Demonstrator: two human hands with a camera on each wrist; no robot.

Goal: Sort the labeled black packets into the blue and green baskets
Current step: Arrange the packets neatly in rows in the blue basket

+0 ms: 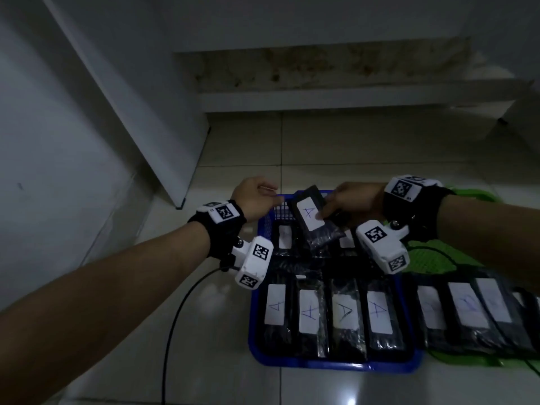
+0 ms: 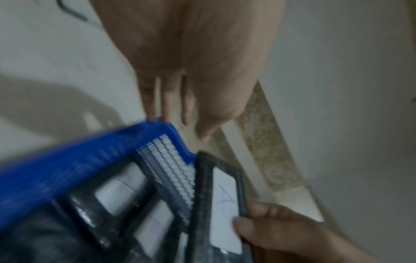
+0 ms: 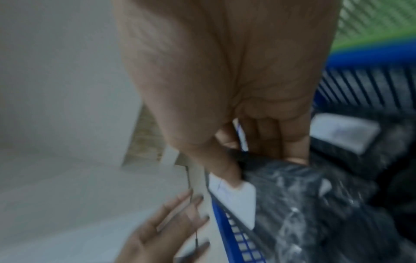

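You hold the packet [image 1: 314, 219] marked A in your right hand [image 1: 355, 201], thumb pressed on its white label and fingers curled under the right edge, so it hangs just above the far end of the blue basket [image 1: 264, 340]. That pinch at 1 side keeps the letter facing up where you can read it, which fits a sort by label. Its long axis runs from far-left to near-right, tilted, with the far end raised over the basket's far rim and the near end dipping toward the packets already inside. The A reads upright from where you stand.

In the near half of the blue basket 4 packets [image 1: 327, 314] lie side by side, flat, labels up, each marked A, long axes pointing away from you. I judge that row is why you hold this one over the far half: it is the room left. More packets lie there under it, partly hidden.

Your left hand [image 1: 257, 197] is beside the far left corner of the basket, fingers loosely out and holding nothing; whether it touches the rim I cannot tell.

The green basket [image 1: 432, 255] sits just to the right on the floor, with a row of labelled packets [image 1: 467, 311] across its near end; their letters are too blurred to read.
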